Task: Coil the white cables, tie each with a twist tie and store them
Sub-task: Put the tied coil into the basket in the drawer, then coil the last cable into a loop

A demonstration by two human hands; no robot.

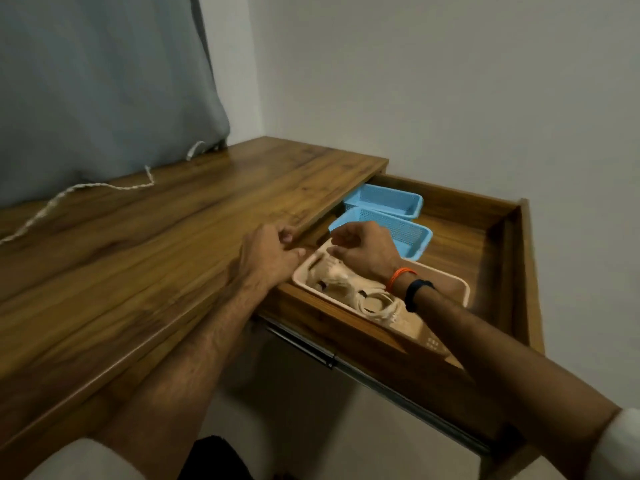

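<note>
Inside wooden drawer [498, 237]: perforated beige basket [462, 289], coiled cables [367, 299].

Two blue baskets [388, 201] [398, 233] in one open drawer [498, 237]; one beige tray [446, 289] holding coiled white cables [346, 282], their number unclear; one loose cable [69, 192] on the tabletop [173, 237]; two hands [266, 258] [363, 252].

Wooden worktop [145, 244] carried one loose white cable [52, 206] (far-left edge, w/ its end near the curtain [104, 81]); left hand [268, 256] rested on its front edge.
</note>
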